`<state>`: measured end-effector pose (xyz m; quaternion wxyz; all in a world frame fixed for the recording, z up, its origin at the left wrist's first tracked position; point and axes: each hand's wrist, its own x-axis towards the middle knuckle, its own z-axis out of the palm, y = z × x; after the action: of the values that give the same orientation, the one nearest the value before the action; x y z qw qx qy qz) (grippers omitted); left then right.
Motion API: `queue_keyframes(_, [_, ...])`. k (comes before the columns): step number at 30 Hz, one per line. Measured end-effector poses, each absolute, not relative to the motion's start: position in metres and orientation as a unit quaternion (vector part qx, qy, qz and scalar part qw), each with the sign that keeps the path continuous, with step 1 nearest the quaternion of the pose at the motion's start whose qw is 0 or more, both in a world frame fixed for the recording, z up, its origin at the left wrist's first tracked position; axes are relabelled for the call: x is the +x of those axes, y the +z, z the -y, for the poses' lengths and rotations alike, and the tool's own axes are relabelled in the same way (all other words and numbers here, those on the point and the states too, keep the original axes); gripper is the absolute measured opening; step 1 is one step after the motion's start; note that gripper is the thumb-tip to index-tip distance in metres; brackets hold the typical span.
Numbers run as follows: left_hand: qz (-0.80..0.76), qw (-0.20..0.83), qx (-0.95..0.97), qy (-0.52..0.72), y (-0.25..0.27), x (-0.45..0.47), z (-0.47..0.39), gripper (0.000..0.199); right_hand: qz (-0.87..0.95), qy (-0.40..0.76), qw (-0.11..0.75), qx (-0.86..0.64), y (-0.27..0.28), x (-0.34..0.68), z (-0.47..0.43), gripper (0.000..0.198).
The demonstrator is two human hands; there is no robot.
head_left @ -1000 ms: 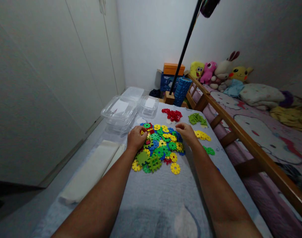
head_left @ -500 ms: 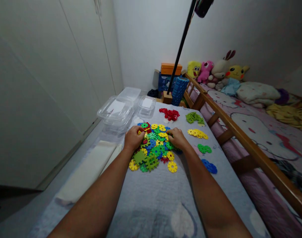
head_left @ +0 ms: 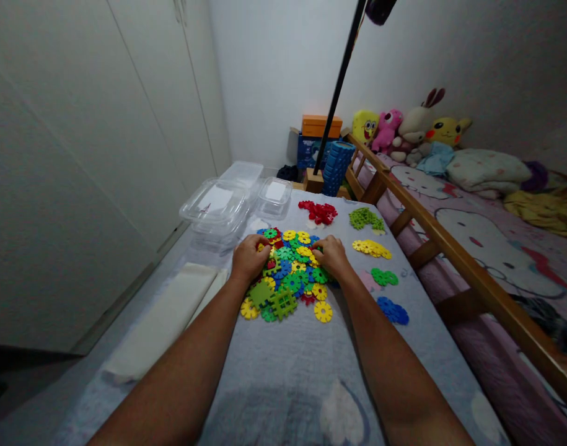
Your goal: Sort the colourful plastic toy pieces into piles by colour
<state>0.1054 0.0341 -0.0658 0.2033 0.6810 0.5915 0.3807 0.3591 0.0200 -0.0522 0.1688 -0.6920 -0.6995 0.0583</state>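
A mixed pile of plastic building pieces (head_left: 292, 282) lies on the cloth-covered table, with notched discs in yellow, green and blue, and green square lattices and red pieces among them. My left hand (head_left: 249, 257) rests at the pile's left edge, its fingers curled inward over yellow and red pieces. At the right edge, my right hand (head_left: 332, 255) has thumb and fingertips drawn together by a red piece. What either hand grips is too small to make out. Sorted on the right lie red pieces (head_left: 321, 214), green lattices (head_left: 365, 218), yellow discs (head_left: 371, 249), green discs (head_left: 384, 277) and blue discs (head_left: 393, 310).
Clear plastic boxes (head_left: 218, 207) with lids stand at the table's back left, a smaller clear box (head_left: 274, 197) beside them. A folded white cloth (head_left: 171, 316) lies along the left. The wooden bed rail (head_left: 432, 238) borders the right side; a black pole (head_left: 341, 80) rises behind.
My right hand's fingers have drawn in slightly at the pile's right edge, where a bit of red now shows. My left hand stays nearly in place. The view has shifted a little.
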Motion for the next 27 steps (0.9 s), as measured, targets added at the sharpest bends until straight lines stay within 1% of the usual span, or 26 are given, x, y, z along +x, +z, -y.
queue_keyframes(4, [-0.591,0.204,0.684,0.377,-0.067,0.105,-0.035,0.022,0.683,0.056,0.156,-0.711,-0.051,0.356,-0.023,0.016])
queue_keyframes(9, [-0.594,0.204,0.681,0.377,-0.067,0.105,-0.035,0.022,0.679,0.062,0.170,-0.712,-0.052,0.359,-0.026,0.012])
queue_keyframes(17, [-0.597,0.200,0.682,0.372,-0.067,0.105,-0.035,0.021,0.683,0.060,0.156,-0.712,-0.053,0.357,-0.028,0.014])
queue_keyframes(20, [-0.596,0.201,0.682,0.374,-0.068,0.105,-0.035,0.021,0.686,0.082,0.188,-0.699,-0.049,0.362,-0.027,0.013])
queue_keyframes(22, [-0.595,0.203,0.681,0.376,-0.067,0.105,-0.035,0.021,0.683,0.111,0.228,-0.685,-0.045,0.369,-0.026,0.011])
queue_keyframes(27, [-0.596,0.206,0.679,0.377,-0.067,0.106,-0.035,0.021,0.645,0.221,0.332,-0.652,-0.033,0.387,-0.023,0.013])
